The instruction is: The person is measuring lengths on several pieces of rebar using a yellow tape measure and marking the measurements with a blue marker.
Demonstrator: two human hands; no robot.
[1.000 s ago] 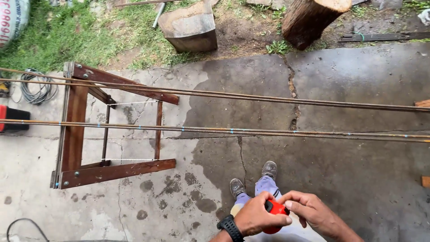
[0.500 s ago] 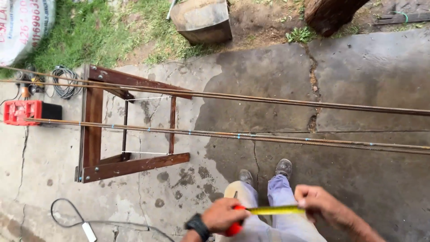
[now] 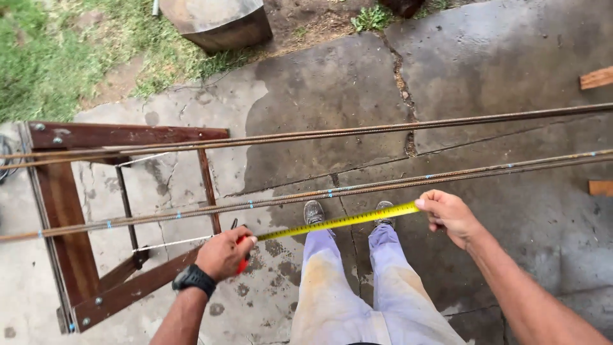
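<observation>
From the head view I found only one container-like thing, a rusty metal drum [image 3: 217, 22] lying on its side at the top edge where the grass [image 3: 45, 57] met the concrete slab [image 3: 511, 70]; I could not tell what it held. I saw no packages or signs, only small blue marks spaced along the nearer rebar bundle [image 3: 383, 185], which ran across the slab from the left edge to the right edge and rested at its left end on the rust-brown steel trestle [image 3: 64, 217]. A second rebar bundle [image 3: 357, 131] lay farther off, across the trestle's top rail. Two short wood offcuts [image 3: 597, 78] sat at the slab's right edge. The tape measure [image 3: 243, 255], red-cased, was in my left hand [image 3: 222, 253], whose fingers were curled shut around the case so that only a sliver of red showed between them; a black wristwatch [image 3: 195, 279] sat on that wrist. Its yellow blade [image 3: 338, 222] stretched up and to the right, just below the nearer bundle and above my two shoes [image 3: 348, 211], to my right hand [image 3: 450, 214], whose thumb and fingertips were pinched closed on the blade's end, close beside the bars.
</observation>
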